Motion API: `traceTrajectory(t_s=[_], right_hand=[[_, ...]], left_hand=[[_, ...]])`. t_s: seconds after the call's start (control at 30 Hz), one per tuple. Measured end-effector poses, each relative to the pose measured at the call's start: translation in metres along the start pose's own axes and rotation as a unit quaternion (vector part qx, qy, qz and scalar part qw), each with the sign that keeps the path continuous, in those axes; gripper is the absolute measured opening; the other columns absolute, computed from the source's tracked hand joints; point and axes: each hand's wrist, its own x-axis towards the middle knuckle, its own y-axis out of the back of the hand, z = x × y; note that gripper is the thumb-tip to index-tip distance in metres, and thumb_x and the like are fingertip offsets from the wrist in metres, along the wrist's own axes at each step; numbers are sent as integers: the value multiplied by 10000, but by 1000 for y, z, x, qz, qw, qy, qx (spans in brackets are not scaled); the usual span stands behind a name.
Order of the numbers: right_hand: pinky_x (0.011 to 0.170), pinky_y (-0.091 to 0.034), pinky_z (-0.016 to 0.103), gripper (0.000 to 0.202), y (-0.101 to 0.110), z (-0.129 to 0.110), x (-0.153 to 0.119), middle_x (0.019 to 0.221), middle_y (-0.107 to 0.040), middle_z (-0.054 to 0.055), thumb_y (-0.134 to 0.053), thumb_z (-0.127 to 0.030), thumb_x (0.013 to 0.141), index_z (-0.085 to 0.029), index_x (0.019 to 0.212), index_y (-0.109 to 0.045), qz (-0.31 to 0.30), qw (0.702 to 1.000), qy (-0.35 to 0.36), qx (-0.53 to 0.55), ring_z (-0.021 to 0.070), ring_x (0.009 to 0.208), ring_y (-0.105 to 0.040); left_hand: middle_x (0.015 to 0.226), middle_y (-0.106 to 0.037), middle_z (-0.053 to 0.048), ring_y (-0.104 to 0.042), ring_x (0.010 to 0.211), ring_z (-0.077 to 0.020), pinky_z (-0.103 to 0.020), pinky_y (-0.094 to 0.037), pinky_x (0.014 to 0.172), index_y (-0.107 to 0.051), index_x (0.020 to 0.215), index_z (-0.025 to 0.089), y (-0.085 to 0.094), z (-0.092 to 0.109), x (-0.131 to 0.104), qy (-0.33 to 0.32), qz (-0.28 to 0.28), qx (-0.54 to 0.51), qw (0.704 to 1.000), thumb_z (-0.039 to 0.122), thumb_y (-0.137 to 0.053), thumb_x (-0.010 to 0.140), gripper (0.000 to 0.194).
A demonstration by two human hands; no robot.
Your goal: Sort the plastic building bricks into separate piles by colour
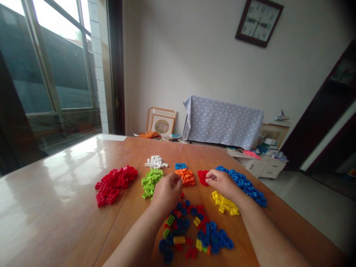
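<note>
My left hand [168, 190] is closed, with curled fingers, above the table between the lime green bricks [150, 182] and the orange bricks [185, 177]. Whatever its fingers may hold is hidden. My right hand [223, 182] pinches at the edge of a small group of red building bricks [202, 177]. Yellow bricks [224, 203] lie below that wrist, and a long heap of blue bricks [244, 183] spreads behind it. Nearest me, between my forearms, is a mixed scatter of pieces, including round blue pieces [214, 234], red, yellow and green ones.
A large red brick pile [115, 183] lies on the wooden table [69, 200] at left. White bricks [157, 162] and a few blue bricks [180, 165] sit farther back. Beyond the table stand a cloth-covered object [222, 120], a framed picture [161, 125] and a white cabinet [261, 167].
</note>
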Motion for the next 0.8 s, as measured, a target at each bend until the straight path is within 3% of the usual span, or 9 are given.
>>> traceTrajectory(t_s=[0.1,0.23,0.33,0.57,0.8], right_hand=[[605,-389,243,110,14,47,5,694,-651,-9,-622,-302,775,-196,797,-638,70,994,-83,-5,154,656,-574],[572,-348,247,69,19,84,4,603,-606,-21,-665,-261,707,-204,710,-627,77,985,-155,-21,150,610,-535],[579,-359,250,86,18,90,4,634,-642,1,-694,-255,678,-197,686,-631,71,983,-168,-10,162,640,-564],[644,-444,250,198,16,83,6,789,-732,41,-511,-230,808,-174,960,-626,61,977,-201,43,169,725,-651],[700,-441,264,173,16,91,6,869,-725,50,-563,-205,789,-193,951,-622,67,975,-210,21,189,815,-648]], left_hand=[[784,-670,-22,-570,714,-140,-227,-308,604,-682,855,197,0,1,0,-3,0,5,1000,309,-524,898,199],[782,-663,-16,-561,712,-135,-227,-302,605,-673,848,196,-1,0,1,-5,0,6,1000,320,-518,902,206],[766,-656,-10,-556,707,-134,-230,-298,604,-668,841,201,-3,-2,1,-5,-3,8,1000,323,-510,905,209],[754,-646,-10,-550,696,-133,-237,-296,600,-676,852,203,-4,-3,1,-6,-6,17,1000,323,-508,905,213],[763,-657,-16,-555,698,-134,-236,-307,606,-682,846,197,-2,0,1,-10,-5,24,1000,321,-514,907,218]])
